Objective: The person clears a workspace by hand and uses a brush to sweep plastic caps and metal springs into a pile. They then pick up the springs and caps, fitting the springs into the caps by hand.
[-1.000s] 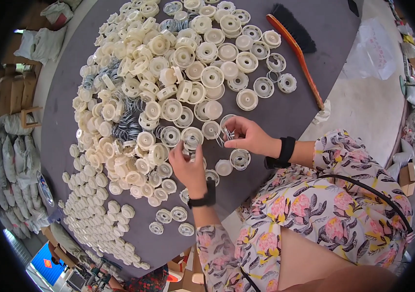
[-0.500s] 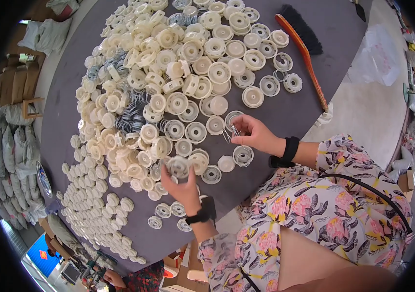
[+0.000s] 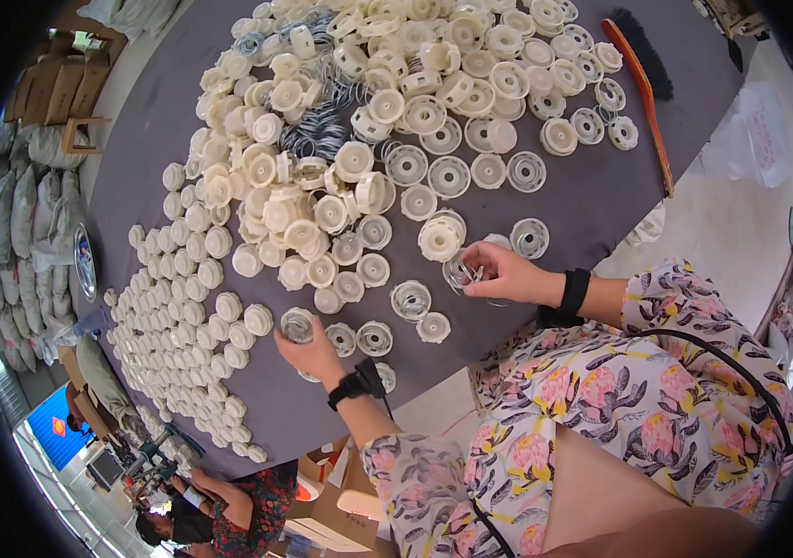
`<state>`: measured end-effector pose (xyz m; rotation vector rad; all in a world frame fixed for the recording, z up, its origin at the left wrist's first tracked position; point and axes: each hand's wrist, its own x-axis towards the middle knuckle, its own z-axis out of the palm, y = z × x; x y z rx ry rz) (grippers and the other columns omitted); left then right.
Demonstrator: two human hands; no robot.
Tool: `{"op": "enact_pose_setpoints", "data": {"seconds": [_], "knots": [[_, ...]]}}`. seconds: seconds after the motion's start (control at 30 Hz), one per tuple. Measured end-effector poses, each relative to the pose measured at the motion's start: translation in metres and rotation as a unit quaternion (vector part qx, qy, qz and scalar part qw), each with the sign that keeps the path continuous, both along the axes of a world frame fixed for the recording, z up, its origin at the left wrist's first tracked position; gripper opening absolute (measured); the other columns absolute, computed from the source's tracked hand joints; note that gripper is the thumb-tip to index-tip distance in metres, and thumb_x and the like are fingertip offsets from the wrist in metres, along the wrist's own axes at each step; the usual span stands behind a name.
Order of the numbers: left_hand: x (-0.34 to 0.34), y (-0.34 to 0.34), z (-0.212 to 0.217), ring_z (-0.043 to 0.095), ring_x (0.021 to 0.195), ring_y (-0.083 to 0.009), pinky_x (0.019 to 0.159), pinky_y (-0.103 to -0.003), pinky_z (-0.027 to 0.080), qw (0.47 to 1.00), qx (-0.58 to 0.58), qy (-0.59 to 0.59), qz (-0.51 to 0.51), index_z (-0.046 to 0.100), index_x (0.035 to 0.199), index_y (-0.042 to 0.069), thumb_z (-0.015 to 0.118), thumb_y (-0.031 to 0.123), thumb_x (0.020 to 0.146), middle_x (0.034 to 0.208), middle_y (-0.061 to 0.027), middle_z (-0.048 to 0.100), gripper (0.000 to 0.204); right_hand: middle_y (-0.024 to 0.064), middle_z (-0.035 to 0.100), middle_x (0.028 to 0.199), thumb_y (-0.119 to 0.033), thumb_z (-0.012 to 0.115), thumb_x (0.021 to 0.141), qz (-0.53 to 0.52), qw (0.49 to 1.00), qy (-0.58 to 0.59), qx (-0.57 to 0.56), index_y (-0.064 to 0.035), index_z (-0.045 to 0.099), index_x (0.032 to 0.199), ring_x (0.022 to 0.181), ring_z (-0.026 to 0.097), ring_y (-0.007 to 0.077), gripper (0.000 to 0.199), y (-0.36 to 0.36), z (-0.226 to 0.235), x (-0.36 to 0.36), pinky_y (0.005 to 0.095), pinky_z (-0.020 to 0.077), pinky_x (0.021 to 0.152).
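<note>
My left hand (image 3: 311, 353) has its thumb and fingers closed around the edge of a round plastic cap (image 3: 297, 325), low at the table and beside the spread of white caps. A greyish inside shows in this cap. My right hand (image 3: 513, 274) pinches thin metal wire springs (image 3: 475, 273), partly hidden by the fingers. A clear ring-shaped disc (image 3: 455, 271) lies just left of those fingers. Between my hands sit an open cap with a shiny inside (image 3: 410, 299) and a smaller cream cap (image 3: 434, 327). Beyond the right hand is a stack of cream caps (image 3: 441, 236).
A big heap of cream plastic parts (image 3: 299, 209) covers the middle of the grey table (image 3: 517, 346), with a pile of springs (image 3: 317, 133) in it. Many white caps (image 3: 178, 312) spread at left. An orange-handled brush (image 3: 647, 102) lies at far right. Another person (image 3: 243, 511) works at lower left.
My left hand has moved left with its cap, toward the white caps. My right hand still pinches springs, now near a clear disc. The whole view has shifted, with the table appearing higher.
</note>
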<state>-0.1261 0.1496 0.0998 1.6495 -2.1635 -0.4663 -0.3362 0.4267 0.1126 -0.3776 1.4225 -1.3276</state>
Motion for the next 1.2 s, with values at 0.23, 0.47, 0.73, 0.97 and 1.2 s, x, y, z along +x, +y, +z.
{"op": "enact_pose_setpoints", "data": {"seconds": [0.23, 0.47, 0.73, 0.97, 1.2], "knots": [[-0.01, 0.005, 0.002, 0.046, 0.115, -0.0357, 0.099, -0.044, 0.036, 0.992, -0.062, -0.016, -0.111, 0.048, 0.122, -0.003, 0.078, 0.024, 0.067, 0.122, -0.0209, 0.051, 0.069, 0.0049, 0.058, 0.094, -0.018, 0.072, 0.078, -0.123, 0.992, 0.009, -0.016, -0.0032, 0.047, 0.116, 0.077, 0.053, 0.0077, 0.048, 0.0, -0.015, 0.024, 0.0225, 0.0432, 0.067], [-0.145, 0.111, 0.006, 0.048, 0.108, -0.038, 0.093, -0.044, 0.038, 0.88, 0.048, 0.015, -0.473, 0.05, 0.122, 0.004, 0.078, 0.026, 0.067, 0.119, -0.0195, 0.051, 0.065, 0.0027, 0.058, 0.088, -0.015, 0.07, 0.08, -0.229, 0.973, 0.009, 0.002, -0.0054, 0.048, 0.118, 0.074, 0.052, 0.0066, 0.044, 0.002, -0.004, 0.039, 0.0223, 0.0431, 0.067], [-0.111, 0.09, -0.006, 0.052, 0.099, -0.0158, 0.082, -0.031, 0.046, 0.862, 0.329, 0.231, -0.309, 0.047, 0.126, 0.005, 0.065, 0.013, 0.082, 0.109, -0.0091, 0.053, 0.048, -0.0023, 0.055, 0.074, -0.019, 0.062, 0.088, -0.296, 0.954, -0.041, 0.027, -0.0065, 0.053, 0.114, 0.067, 0.05, 0.0041, 0.031, 0.007, 0.001, 0.035, 0.0213, 0.0417, 0.062], [0.023, 0.049, 0.015, 0.055, 0.103, -0.0231, 0.086, -0.036, 0.048, 0.799, 0.348, 0.489, 0.021, 0.04, 0.123, 0.001, 0.052, 0.016, 0.093, 0.112, -0.0125, 0.054, 0.036, -0.0034, 0.054, 0.075, -0.026, 0.058, 0.091, -0.172, 0.982, -0.065, 0.032, -0.0073, 0.056, 0.113, 0.065, 0.049, 0.0044, 0.029, -0.022, -0.003, 0.054, 0.0215, 0.0416, 0.06], [0.146, 0.055, -0.027, 0.054, 0.099, -0.0207, 0.085, -0.032, 0.046, 0.922, 0.128, 0.336, 0.142, 0.041, 0.116, -0.002, 0.065, 0.013, 0.085, 0.108, -0.0128, 0.052, 0.042, -0.0037, 0.053, 0.072, -0.026, 0.058, 0.091, -0.042, 0.99, -0.135, 0.014, -0.0086, 0.056, 0.112, 0.063, 0.048, 0.003, 0.028, -0.072, 0.004, 0.101, 0.018, 0.0372, 0.054]]}}
